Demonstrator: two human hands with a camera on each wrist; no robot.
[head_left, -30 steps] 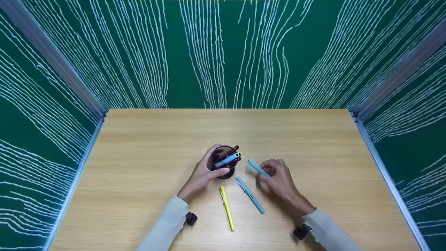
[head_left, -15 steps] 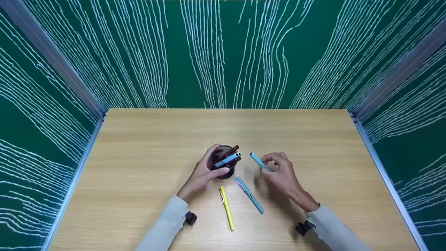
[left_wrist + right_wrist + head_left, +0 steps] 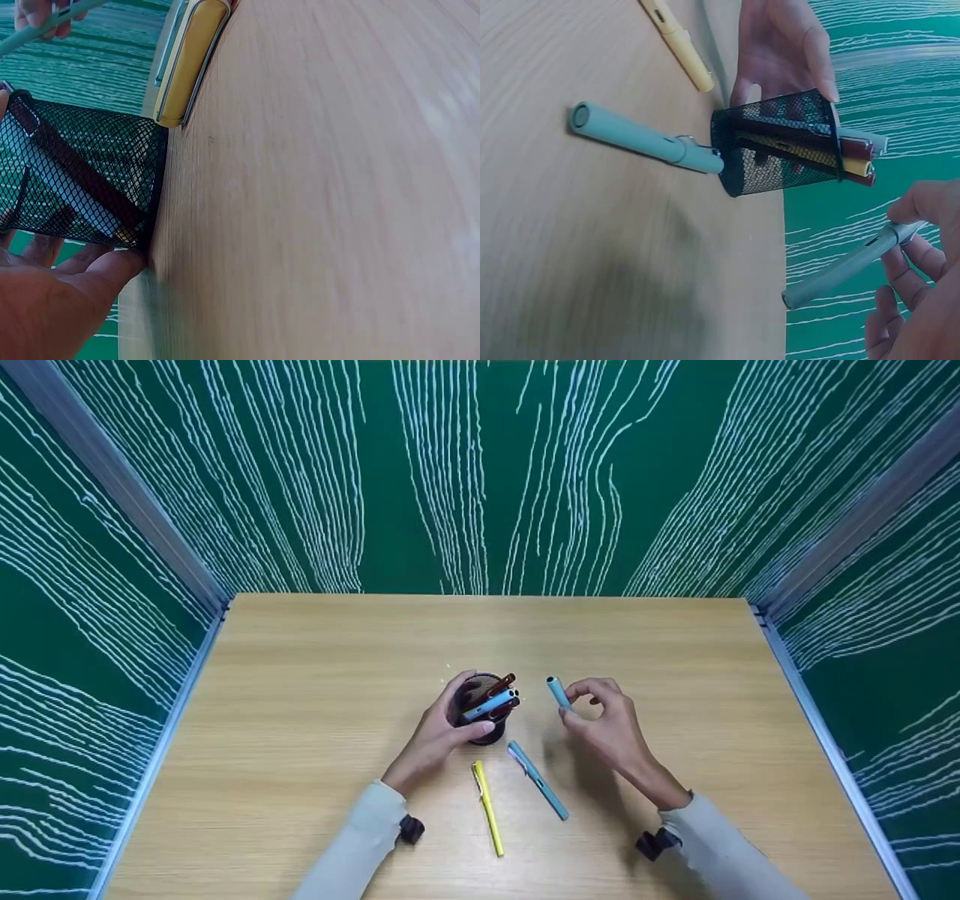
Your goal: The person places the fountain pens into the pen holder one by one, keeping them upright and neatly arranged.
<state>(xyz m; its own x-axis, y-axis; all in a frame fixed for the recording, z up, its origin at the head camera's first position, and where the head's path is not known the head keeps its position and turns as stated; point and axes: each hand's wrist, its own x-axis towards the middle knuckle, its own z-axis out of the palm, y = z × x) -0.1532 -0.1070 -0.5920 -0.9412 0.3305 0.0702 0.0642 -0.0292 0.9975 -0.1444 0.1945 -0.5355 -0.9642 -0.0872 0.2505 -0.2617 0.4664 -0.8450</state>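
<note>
1. Held pen: locate the blue-green pen (image 3: 558,692) above the table, to the right of the mesh cup and apart from it. The end away from the fingers is dark.
2. Right hand: your right hand (image 3: 611,727) pinches this pen between thumb and fingertips, near the clip.
3. Cup: the black mesh cup (image 3: 780,142) stands upright on the table, in front of you.
4. Left hand: your left hand (image 3: 431,739) grasps the cup around its side, with the thumb on the near face.
5. Cup contents: a light blue pen (image 3: 491,703), two dark red pens (image 3: 856,144) and a yellow pen (image 3: 851,166) lean inside, their ends projecting past the rim.
6. Loose pens: a second blue-green pen (image 3: 540,781) lies on the table, clip end just beside the cup. A second yellow pen (image 3: 489,810) lies to its left.
7. Surroundings: the wooden table (image 3: 337,645) meets green panels (image 3: 525,472) with pale wavy lines; metal posts (image 3: 127,487) stand at the corners.
</note>
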